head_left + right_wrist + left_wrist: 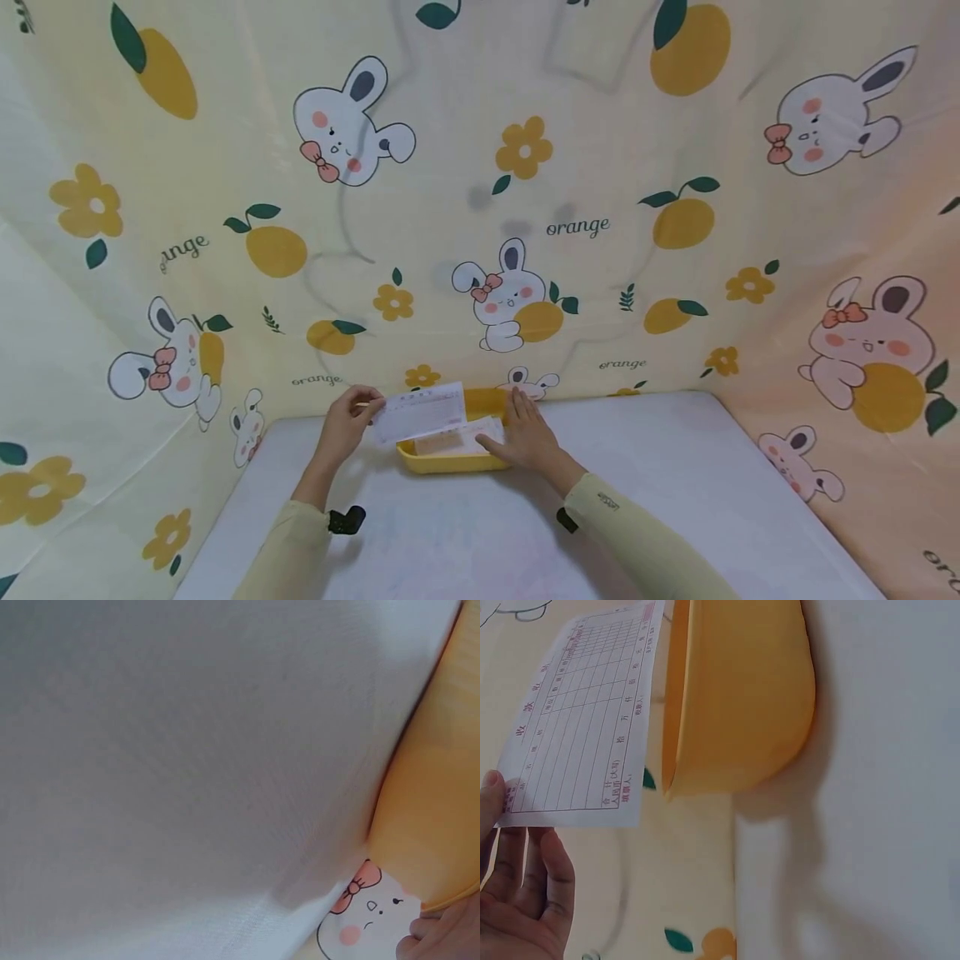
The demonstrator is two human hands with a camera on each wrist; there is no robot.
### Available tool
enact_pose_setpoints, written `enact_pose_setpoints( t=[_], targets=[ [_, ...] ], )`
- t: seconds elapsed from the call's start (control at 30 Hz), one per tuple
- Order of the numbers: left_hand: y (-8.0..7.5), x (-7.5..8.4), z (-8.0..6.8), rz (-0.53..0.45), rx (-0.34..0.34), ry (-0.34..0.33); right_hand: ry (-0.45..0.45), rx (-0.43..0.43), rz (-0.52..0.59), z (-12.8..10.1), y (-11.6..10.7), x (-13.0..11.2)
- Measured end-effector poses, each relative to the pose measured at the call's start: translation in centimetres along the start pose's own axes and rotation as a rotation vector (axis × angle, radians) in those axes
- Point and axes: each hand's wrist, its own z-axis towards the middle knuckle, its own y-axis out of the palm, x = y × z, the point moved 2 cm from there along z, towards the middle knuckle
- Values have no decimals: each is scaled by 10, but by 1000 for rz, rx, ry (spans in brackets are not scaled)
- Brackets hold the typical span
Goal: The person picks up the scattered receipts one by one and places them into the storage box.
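A yellow tray (pixel 420 458) sits at the far edge of the white table (pixel 675 467), against the printed curtain. My left hand (pixel 347 421) pinches a white printed form (pixel 420 411) by its left end and holds it above the tray's left side. The left wrist view shows that form (pixel 581 720) with red gridlines, my thumb and fingers (pixel 525 892) on its lower corner, and the tray's underside (pixel 742 697) beside it. My right hand (pixel 527 433) lies flat on the tray's right end, fingers straight, touching more paper (pixel 457 439) inside. The right wrist view shows tray wall (pixel 431 817).
A cream curtain (pixel 480 208) printed with rabbits and oranges rises behind and at both sides of the table. Small black wrist cameras (pixel 347 520) sit on both sleeves. Bare white tabletop (pixel 187 765) stretches in front of the tray.
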Motion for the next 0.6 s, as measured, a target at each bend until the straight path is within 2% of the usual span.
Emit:
enact_pose_setpoints(
  t=[0.47, 0.6],
  targets=[
    [41, 1, 17, -37, -49, 31, -29, 47, 37, 2, 6, 2],
    [49, 0, 19, -35, -71, 11, -24, 50, 50, 1, 4, 2]
  ],
)
